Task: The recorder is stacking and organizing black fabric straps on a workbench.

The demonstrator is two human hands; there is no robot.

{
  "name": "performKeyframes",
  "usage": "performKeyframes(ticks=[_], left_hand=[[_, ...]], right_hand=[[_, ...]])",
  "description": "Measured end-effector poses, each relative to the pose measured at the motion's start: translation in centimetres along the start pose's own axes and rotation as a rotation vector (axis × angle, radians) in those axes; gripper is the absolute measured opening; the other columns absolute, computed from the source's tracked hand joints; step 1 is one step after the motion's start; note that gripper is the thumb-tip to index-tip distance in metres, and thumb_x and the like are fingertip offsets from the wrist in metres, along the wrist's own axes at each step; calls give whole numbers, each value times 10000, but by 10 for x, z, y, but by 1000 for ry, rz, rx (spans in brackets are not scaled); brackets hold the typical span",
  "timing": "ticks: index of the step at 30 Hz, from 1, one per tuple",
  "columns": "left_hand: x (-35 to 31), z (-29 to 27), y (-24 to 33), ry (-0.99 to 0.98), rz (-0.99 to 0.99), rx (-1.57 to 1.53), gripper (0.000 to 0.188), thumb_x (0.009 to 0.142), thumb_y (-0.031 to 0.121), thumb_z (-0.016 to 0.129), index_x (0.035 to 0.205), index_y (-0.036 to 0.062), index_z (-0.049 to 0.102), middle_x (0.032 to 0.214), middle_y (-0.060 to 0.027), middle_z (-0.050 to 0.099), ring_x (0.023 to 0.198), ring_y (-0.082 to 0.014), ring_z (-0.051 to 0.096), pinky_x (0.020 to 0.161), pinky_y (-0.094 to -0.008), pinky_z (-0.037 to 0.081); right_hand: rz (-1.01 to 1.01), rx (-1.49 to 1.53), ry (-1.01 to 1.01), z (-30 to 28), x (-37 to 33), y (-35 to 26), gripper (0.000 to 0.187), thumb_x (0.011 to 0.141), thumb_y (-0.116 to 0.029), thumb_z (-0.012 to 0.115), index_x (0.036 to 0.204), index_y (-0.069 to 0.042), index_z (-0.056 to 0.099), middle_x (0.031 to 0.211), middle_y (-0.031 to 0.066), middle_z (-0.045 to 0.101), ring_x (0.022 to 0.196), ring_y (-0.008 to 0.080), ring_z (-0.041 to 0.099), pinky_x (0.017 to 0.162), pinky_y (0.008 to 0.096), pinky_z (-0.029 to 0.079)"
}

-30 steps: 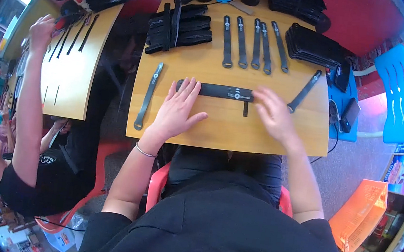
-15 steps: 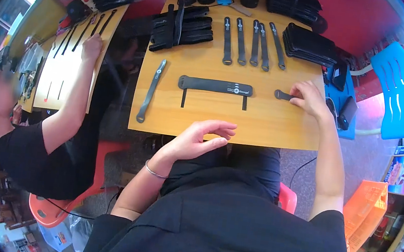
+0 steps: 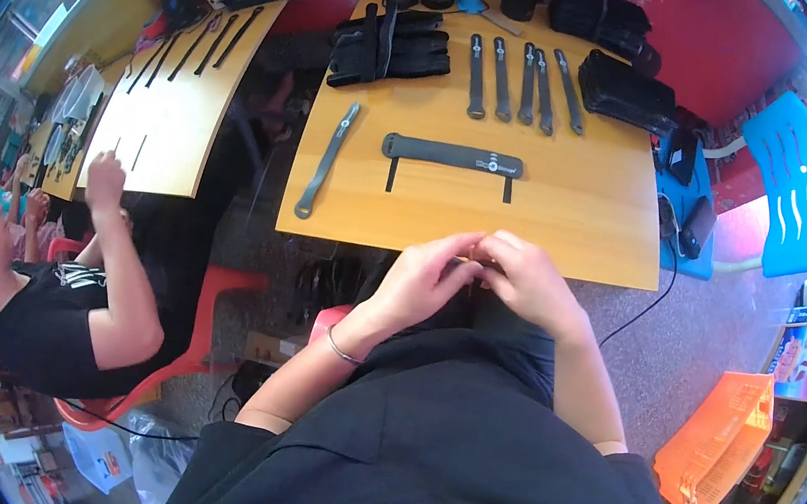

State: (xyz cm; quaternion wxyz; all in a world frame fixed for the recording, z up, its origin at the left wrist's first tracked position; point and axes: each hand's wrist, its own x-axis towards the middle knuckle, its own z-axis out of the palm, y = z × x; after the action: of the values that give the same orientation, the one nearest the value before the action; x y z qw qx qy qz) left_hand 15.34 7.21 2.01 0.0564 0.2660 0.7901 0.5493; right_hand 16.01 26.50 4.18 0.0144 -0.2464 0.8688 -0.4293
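Just past the table's near edge, my left hand [image 3: 427, 278] and my right hand [image 3: 525, 281] meet with fingertips pinched together. Between them is a small grey strap, mostly hidden by the fingers. Ahead of them on the wooden table [image 3: 590, 209], a wide grey strap [image 3: 451, 155] with a slotted end and white print lies crosswise. It sits over the tops of two short black marks [image 3: 392, 175]. To the left, another grey strap [image 3: 326, 164] rests at a slant, its looped end toward me.
Several grey straps [image 3: 502, 81] lie in a row at the back, between bundled black straps [image 3: 388, 51] and a black stack [image 3: 628, 90]. A blue stool [image 3: 688, 206] with dark devices stands right; an orange crate [image 3: 715, 441] is on the floor. A co-worker [image 3: 44, 309] sits left.
My right hand has come from the table's right side to my left hand, and the small strap there has left the table. The view has shifted slightly; the co-worker's arm has drawn back.
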Motion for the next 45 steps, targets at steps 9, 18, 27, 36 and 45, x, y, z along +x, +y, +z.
performKeyframes(ticks=[9,18,27,36,45], left_hand=[[-11,-40,-10,116,-308,-212,128,939,46,577,1007,-21,662,693,-2,592,553,-60,542,522,-211,435],[23,-68,-33,165,-289,-253,211,948,-6,501,1138,-12,591,887,-47,609,725,-105,638,628,-208,485],[53,-85,-62,360,-444,-237,112,888,-10,619,999,-29,620,835,-40,629,716,-109,664,631,-215,522],[69,-92,-93,416,-431,-231,136,880,-37,621,1016,-31,621,875,-56,648,766,-134,680,684,-221,540],[77,-98,-99,456,-472,-351,138,875,-45,630,1012,-33,627,865,-38,670,771,-98,658,723,-202,524]], right_hand=[[324,138,-137,-17,-22,-4,213,880,-142,605,1061,-36,638,878,148,674,717,257,655,693,364,516],[215,247,88,-29,12,39,238,881,25,536,1069,-9,678,939,88,625,802,132,623,688,227,481],[506,662,345,-20,43,84,154,900,7,603,1039,4,670,902,21,613,790,86,636,696,212,510],[545,676,431,-11,52,100,139,903,32,589,1030,3,639,969,39,582,778,98,642,682,203,510],[477,629,472,-7,51,105,145,901,28,599,1036,-17,629,870,-3,624,758,69,624,682,204,511]])
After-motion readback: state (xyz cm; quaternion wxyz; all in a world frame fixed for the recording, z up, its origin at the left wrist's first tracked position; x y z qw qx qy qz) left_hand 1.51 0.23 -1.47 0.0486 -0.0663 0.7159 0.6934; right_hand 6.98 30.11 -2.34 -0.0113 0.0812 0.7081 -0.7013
